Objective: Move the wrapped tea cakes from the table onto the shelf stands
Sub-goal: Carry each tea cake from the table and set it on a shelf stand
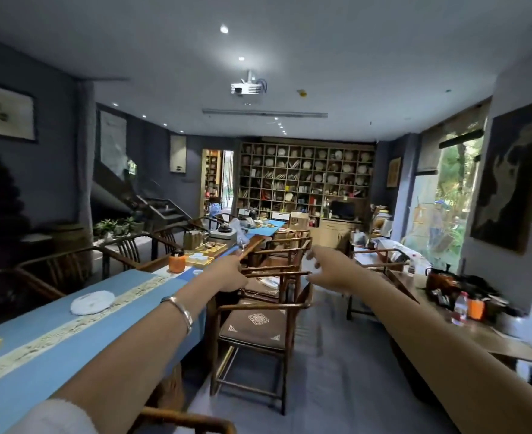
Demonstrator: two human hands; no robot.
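A round tea cake in white wrapping [92, 302] lies on the long table's blue cloth [54, 333] to my left. Both my arms stretch forward at chest height over the aisle. My left hand [230, 274], with a silver bracelet on its wrist, hangs beyond the table's right edge with loosely curled fingers and holds nothing. My right hand [330, 267] is spread with relaxed fingers, also empty. A tall grid shelf [305, 180] filled with round wrapped cakes and books covers the far wall.
Wooden armchairs [258, 327] line the table's right side along the aisle. An orange jar [177, 261] and tea trays stand further up the table. A cluttered side counter [465, 311] with bottles runs along the right wall by a window. Stairs rise at the back left.
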